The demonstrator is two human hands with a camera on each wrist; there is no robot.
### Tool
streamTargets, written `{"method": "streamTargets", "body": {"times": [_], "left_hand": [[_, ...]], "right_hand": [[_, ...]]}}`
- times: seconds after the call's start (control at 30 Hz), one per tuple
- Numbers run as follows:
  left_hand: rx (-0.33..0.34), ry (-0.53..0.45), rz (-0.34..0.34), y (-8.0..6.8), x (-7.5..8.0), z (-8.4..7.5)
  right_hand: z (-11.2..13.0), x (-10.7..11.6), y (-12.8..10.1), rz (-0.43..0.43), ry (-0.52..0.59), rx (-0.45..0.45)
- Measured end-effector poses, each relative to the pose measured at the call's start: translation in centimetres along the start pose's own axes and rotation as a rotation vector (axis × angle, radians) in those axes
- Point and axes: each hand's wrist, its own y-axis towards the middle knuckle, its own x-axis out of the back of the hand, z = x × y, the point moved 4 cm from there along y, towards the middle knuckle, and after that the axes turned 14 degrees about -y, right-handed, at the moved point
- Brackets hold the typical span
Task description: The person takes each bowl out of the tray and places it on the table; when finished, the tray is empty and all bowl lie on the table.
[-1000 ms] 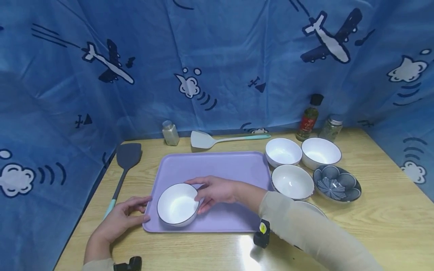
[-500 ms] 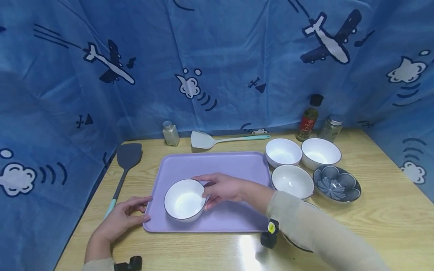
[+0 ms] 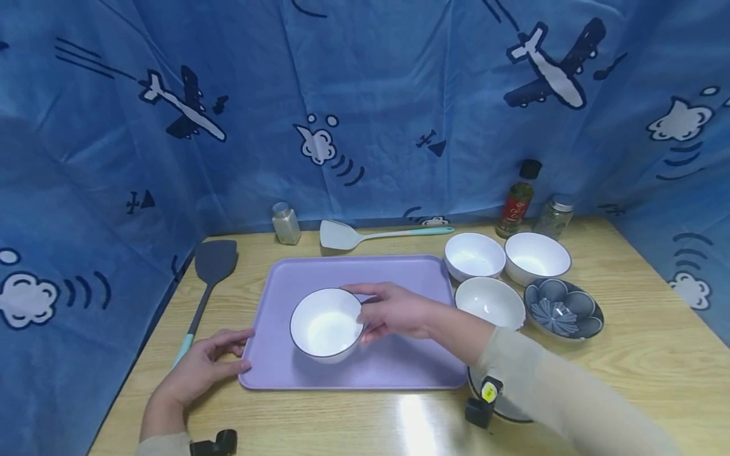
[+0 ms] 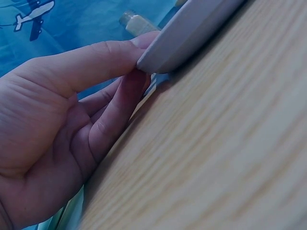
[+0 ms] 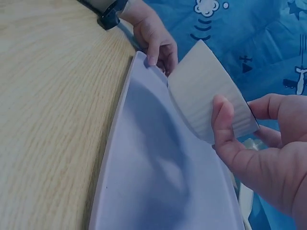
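Note:
A white bowl (image 3: 326, 322) with a thin dark rim is in my right hand (image 3: 393, 311), which grips its right side. In the right wrist view the bowl (image 5: 201, 91) is tilted over the tray, thumb against its ribbed outer wall and fingers at the rim. Below it lies a purple rectangular tray (image 3: 353, 273), with the bowl's shadow on it. At the tray's left edge, my left hand (image 3: 208, 364) pinches the rim; the left wrist view has the thumb (image 4: 96, 60) on top and fingers under the tray edge (image 4: 192, 36).
Several bowls stand right of the tray, among them a grey patterned one (image 3: 561, 310); my right forearm partly covers another (image 3: 510, 411). A dark spatula (image 3: 213, 266) lies left, a pale spatula (image 3: 342, 235) behind. Shaker (image 3: 286, 223), sauce bottle (image 3: 516, 206) and jar (image 3: 553, 215) line the back.
My right hand has carried the white bowl up and to the right, from the tray's left part toward its middle. The left hand has stayed at the tray's edge.

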Motion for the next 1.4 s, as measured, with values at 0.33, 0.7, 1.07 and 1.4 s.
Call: {"method": "streamTargets", "body": {"times": [0.33,0.7,1.07,1.4], "left_hand": [[-0.008,-0.002,0.0,0.0,0.1,0.1],[0.006,-0.003,-0.001,0.0,0.2,0.2],[0.011,0.005,-0.011,0.0,0.2,0.3],[-0.005,-0.015,0.011,0.0,0.2,0.3]], "right_hand": [[0.6,0.2,-3.0,-0.033,0.005,0.052],[0.9,1.6,-7.5,-0.054,0.053,0.093],[0.0,4.7,-11.8,-0.066,-0.002,0.095],[-1.7,8.2,-16.2,-0.013,-0.028,0.113]]}}
